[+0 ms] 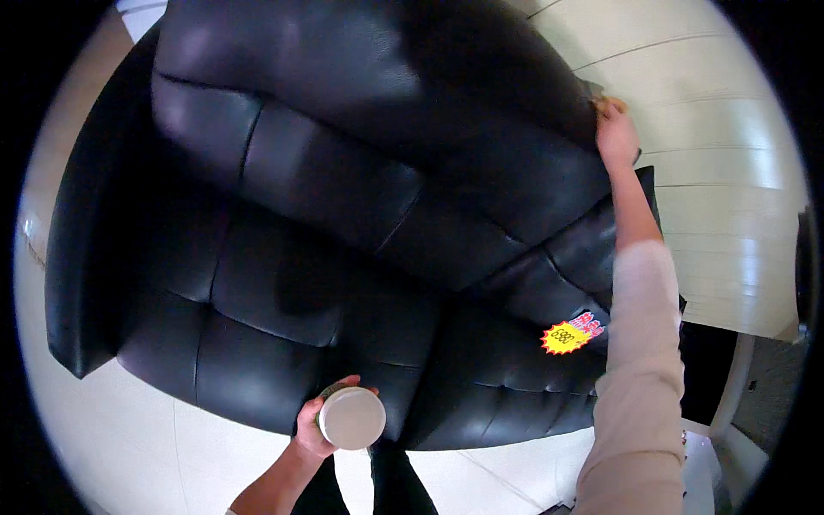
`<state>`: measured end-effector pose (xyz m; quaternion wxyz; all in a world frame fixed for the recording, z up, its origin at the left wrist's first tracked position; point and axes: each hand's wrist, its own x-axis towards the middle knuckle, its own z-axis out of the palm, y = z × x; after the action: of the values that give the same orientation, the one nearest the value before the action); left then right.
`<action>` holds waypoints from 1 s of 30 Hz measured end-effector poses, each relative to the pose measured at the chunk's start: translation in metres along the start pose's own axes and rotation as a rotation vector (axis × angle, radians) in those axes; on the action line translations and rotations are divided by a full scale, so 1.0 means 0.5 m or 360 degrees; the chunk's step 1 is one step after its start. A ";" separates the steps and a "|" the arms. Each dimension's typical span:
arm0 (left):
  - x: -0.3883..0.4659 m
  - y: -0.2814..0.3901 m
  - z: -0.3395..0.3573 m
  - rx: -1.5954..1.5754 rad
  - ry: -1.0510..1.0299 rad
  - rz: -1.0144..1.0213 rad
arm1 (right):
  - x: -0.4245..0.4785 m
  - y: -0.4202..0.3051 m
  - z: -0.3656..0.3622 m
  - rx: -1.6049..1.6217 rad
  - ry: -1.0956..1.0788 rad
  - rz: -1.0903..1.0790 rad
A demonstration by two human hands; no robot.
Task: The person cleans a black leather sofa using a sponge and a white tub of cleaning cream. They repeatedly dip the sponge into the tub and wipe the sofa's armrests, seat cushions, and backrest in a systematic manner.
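Note:
A black tufted leather sofa (322,212) fills most of the head view. Near its front edge, my left hand (315,428) is closed around a round container with a pale lid (353,418). My right arm reaches to the upper right, where my right hand (617,132) pinches a small yellowish-brown thing (608,105), possibly a sponge or cloth, at the top edge of the sofa's backrest. A yellow and red starburst price tag (566,337) lies on the sofa at the right, beside my right sleeve.
Pale wall panels (721,129) stand behind the backrest. The sofa's left armrest (80,277) borders a light floor (148,431). My legs (396,483) are in front of the seat. A dark opening (708,373) shows at the lower right.

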<state>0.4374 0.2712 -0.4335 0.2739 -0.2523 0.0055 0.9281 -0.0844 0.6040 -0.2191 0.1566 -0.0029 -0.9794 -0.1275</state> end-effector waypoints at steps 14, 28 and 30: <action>0.167 0.164 0.058 0.0544 0.0248 0.0161 | -0.397 -0.312 0.208 0.0368 0.0453 -0.0519; 0.407 0.151 -0.070 0.3263 0.0591 0.0236 | -0.464 -0.384 0.223 0.0449 -0.0348 -0.0264; 0.431 0.139 0.051 0.3154 0.0475 0.1223 | -0.488 -0.342 0.236 0.0415 -0.0195 -0.0331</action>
<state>0.2344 0.3246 -0.5217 0.0428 -0.0100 0.8684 0.4940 0.1037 0.4764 -0.4451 0.0817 0.1111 -0.9903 -0.0146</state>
